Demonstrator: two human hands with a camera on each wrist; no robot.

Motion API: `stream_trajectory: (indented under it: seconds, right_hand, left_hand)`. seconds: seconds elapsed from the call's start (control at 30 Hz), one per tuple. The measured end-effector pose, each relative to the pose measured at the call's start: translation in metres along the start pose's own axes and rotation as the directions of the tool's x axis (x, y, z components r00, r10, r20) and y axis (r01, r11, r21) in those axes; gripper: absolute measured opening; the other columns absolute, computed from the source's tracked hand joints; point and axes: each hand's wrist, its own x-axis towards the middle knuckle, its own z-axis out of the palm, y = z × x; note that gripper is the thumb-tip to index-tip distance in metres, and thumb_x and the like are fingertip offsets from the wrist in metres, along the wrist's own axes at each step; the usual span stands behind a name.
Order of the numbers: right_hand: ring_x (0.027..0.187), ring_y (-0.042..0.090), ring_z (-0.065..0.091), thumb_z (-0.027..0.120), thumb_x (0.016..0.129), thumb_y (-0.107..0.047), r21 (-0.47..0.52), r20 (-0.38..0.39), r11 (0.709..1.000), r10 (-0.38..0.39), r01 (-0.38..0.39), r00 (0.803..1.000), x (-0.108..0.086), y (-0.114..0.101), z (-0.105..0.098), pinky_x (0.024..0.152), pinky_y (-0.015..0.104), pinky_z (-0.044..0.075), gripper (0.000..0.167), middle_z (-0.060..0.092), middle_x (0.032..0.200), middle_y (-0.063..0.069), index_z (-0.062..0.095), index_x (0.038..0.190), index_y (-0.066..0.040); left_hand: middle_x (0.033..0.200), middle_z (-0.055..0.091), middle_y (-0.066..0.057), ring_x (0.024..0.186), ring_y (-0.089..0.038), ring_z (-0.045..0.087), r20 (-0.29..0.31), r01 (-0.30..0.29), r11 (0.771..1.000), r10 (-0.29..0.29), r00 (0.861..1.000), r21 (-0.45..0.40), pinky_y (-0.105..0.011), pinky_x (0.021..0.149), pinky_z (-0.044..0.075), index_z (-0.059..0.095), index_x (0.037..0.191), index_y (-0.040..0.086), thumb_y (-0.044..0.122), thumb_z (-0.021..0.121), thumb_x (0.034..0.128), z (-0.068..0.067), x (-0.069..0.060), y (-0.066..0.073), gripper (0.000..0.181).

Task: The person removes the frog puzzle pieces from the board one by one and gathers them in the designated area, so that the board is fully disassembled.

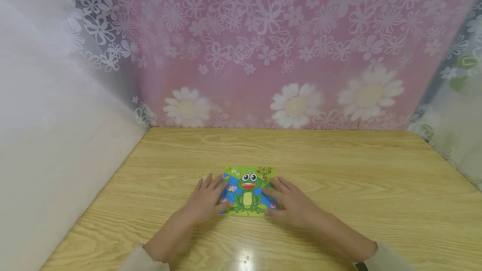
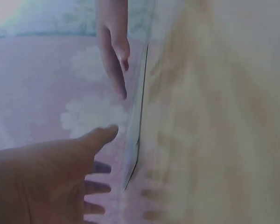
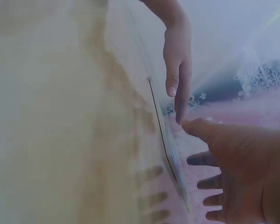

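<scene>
A flat rectangular picture board [image 1: 247, 191] with a green cartoon frog on a blue and green ground lies on the wooden table. My left hand [image 1: 205, 200] is over its left edge, fingers spread and thumb toward the lower left corner. Over the right edge is my right hand [image 1: 295, 204], its fingers pointing inward across the board. Seen edge-on in the left wrist view, the thin board [image 2: 134, 140] shows a small gap from the left hand [image 2: 42, 177]. The right wrist view likewise shows the right hand [image 3: 247, 168] slightly above the board [image 3: 165, 140], holding nothing.
The wood-grain table [image 1: 339, 166] extends around the board on all sides. A pink curtain [image 1: 241, 53] with white flowers hangs along its back edge. A pale wall or sheet [image 1: 56, 137] borders the left, and flowered cloth [image 1: 455, 124] hangs at the right.
</scene>
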Motion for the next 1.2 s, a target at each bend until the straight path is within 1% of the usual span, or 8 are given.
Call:
stream_trajectory:
  seconds: [0.13, 0.27, 0.4, 0.57, 0.67, 0.83, 1.0, 1.2]
  right_hand:
    - [0.125, 0.045, 0.031, 0.061, 0.087, -0.042, 0.064, 0.013, 0.998, -0.016, 0.015, 1.000, 0.018, -0.003, -0.005, 0.093, 0.062, 0.029, 0.055, 0.039, 0.138, 0.019, 0.053, 0.129, -0.007]
    - [0.119, 0.038, 0.041, 0.064, 0.087, -0.033, 0.148, 0.038, 0.989, -0.022, 0.016, 0.999, 0.039, -0.007, -0.006, 0.091, 0.056, 0.036, 0.049, 0.046, 0.132, 0.015, 0.055, 0.127, -0.009]
    - [0.111, 0.031, 0.049, 0.066, 0.086, -0.029, 0.207, 0.029, 0.978, -0.033, 0.026, 0.999, 0.063, -0.005, 0.001, 0.087, 0.047, 0.043, 0.043, 0.053, 0.123, 0.012, 0.058, 0.123, -0.008]
    - [0.112, 0.033, 0.047, 0.068, 0.085, -0.024, 0.247, 0.024, 0.969, 0.026, -0.031, 0.999, 0.090, -0.003, 0.008, 0.089, 0.049, 0.040, 0.039, 0.053, 0.121, 0.014, 0.061, 0.119, -0.006]
    - [0.114, 0.033, 0.045, 0.068, 0.084, -0.022, 0.228, 0.013, 0.971, 0.076, -0.077, 0.997, 0.102, -0.003, 0.012, 0.090, 0.049, 0.040, 0.035, 0.053, 0.122, 0.012, 0.063, 0.116, -0.008]
    - [0.103, 0.026, 0.048, 0.068, 0.084, -0.023, 0.132, -0.034, 0.984, 0.124, -0.119, 0.992, 0.116, -0.005, 0.019, 0.081, 0.042, 0.045, 0.026, 0.056, 0.112, 0.007, 0.067, 0.108, -0.012]
    - [0.090, 0.020, 0.047, 0.068, 0.082, -0.023, 0.047, -0.064, 0.990, 0.133, -0.130, 0.989, 0.125, -0.008, 0.023, 0.073, 0.034, 0.045, 0.021, 0.055, 0.100, 0.003, 0.068, 0.101, -0.014]
    - [0.084, 0.018, 0.044, 0.068, 0.082, -0.023, 0.034, -0.088, 0.989, 0.144, -0.141, 0.986, 0.129, -0.010, 0.029, 0.071, 0.031, 0.043, 0.016, 0.053, 0.092, 0.002, 0.066, 0.095, -0.014]
  left_hand:
    - [0.146, 0.021, -0.021, 0.131, -0.046, 0.012, 0.057, -0.010, 0.999, 0.013, 0.998, -0.051, -0.062, 0.100, 0.012, 0.032, 0.142, 0.003, 0.050, 0.055, 0.0877, -0.011, 0.011, -0.006, 0.075]
    - [0.148, 0.016, -0.020, 0.132, -0.047, 0.008, 0.127, 0.050, 0.996, -0.040, 0.991, -0.079, -0.066, 0.097, 0.008, 0.026, 0.145, 0.005, 0.055, 0.054, 0.0858, -0.014, 0.017, -0.012, 0.082]
    - [0.149, 0.013, -0.019, 0.132, -0.046, 0.005, 0.175, 0.110, 0.992, -0.096, 0.980, -0.069, -0.068, 0.095, 0.006, 0.021, 0.147, 0.007, 0.060, 0.050, 0.0851, -0.015, 0.019, -0.012, 0.086]
    - [0.149, 0.012, -0.021, 0.132, -0.047, 0.004, 0.193, 0.138, 0.989, -0.126, 0.973, -0.050, -0.070, 0.094, 0.006, 0.020, 0.147, 0.006, 0.061, 0.051, 0.0845, -0.015, 0.019, -0.008, 0.088]
    - [0.149, 0.010, -0.021, 0.132, -0.047, 0.003, 0.199, 0.143, 0.989, -0.133, 0.971, -0.039, -0.070, 0.094, 0.005, 0.019, 0.147, 0.006, 0.061, 0.051, 0.0842, -0.015, 0.021, -0.008, 0.089]
    - [0.150, 0.009, -0.020, 0.132, -0.047, 0.003, 0.207, 0.140, 0.990, -0.136, 0.969, -0.008, -0.070, 0.094, 0.006, 0.018, 0.147, 0.007, 0.062, 0.050, 0.0842, -0.013, 0.023, -0.009, 0.089]
    - [0.150, 0.009, -0.019, 0.132, -0.046, 0.003, 0.214, 0.145, 0.989, -0.144, 0.966, 0.009, -0.070, 0.094, 0.006, 0.018, 0.148, 0.009, 0.063, 0.049, 0.0839, -0.013, 0.023, -0.010, 0.089]
    - [0.149, 0.010, -0.020, 0.132, -0.047, 0.004, 0.211, 0.142, 0.990, -0.141, 0.967, 0.013, -0.070, 0.093, 0.007, 0.019, 0.147, 0.008, 0.061, 0.050, 0.0843, -0.013, 0.023, -0.009, 0.088]
